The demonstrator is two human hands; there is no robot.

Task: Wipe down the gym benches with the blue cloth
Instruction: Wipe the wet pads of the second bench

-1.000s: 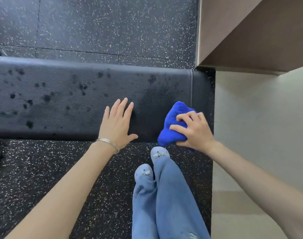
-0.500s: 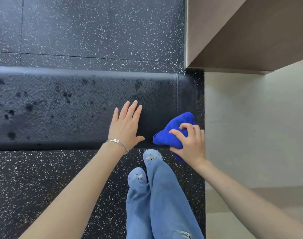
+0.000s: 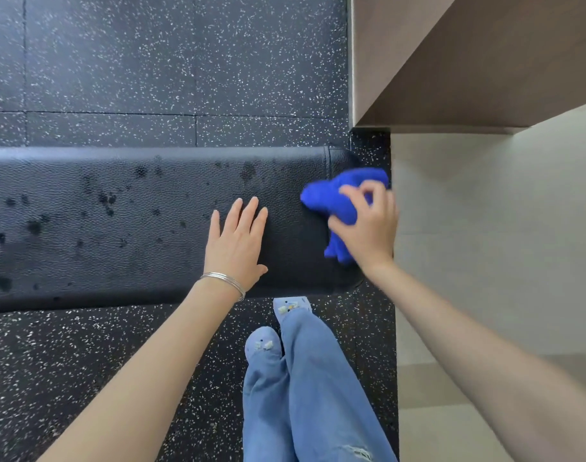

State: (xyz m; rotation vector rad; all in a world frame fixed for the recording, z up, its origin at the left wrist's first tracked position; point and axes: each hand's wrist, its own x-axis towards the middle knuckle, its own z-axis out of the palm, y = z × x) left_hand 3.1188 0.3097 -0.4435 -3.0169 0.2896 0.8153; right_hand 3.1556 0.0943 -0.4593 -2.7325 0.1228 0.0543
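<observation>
A long black padded gym bench runs across the view from the left edge to its rounded right end. Dark wet spots dot its surface, mostly on the left half. My right hand grips a bunched blue cloth and presses it on the bench's right end. My left hand lies flat on the bench pad with fingers spread, a thin silver bangle on its wrist, a short way left of the cloth.
Black speckled rubber floor surrounds the bench. A beige wall and a brown wooden ledge stand close to the bench's right end. My legs in blue jeans and light blue shoes stand just in front of the bench.
My right hand has carried the blue cloth from the bench's front edge up and away from me onto the top of its right end. My left hand stays flat on the pad.
</observation>
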